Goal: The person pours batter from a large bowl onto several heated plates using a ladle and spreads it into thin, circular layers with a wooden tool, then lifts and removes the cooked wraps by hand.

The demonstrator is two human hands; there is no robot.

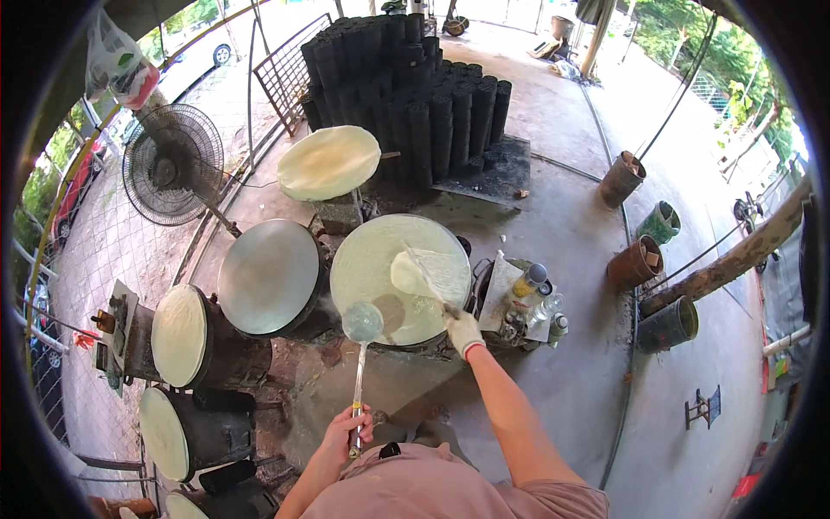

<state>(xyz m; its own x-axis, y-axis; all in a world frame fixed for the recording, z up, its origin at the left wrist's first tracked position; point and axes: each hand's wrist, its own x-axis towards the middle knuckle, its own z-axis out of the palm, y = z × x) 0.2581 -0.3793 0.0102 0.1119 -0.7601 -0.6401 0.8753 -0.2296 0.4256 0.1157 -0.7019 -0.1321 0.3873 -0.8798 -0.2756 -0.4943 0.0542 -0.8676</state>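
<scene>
My left hand, bare, is wrapped round the handle of a ladle. The ladle's round, pale-coated bowl hangs over the near left edge of a large round griddle. A thin, pale batter layer covers most of the griddle, with a thicker white pool right of its middle. My right hand, in a white glove with a red cuff, grips a long, flat spreader at the griddle's right edge. Its batter-smeared blade slants across the pool.
Left stand a bare round griddle and several batter-topped ones, including one griddle. Behind is a tilted pale round sheet before stacked black briquettes. A fan stands far left. Bottles sit right; metal buckets stand beyond.
</scene>
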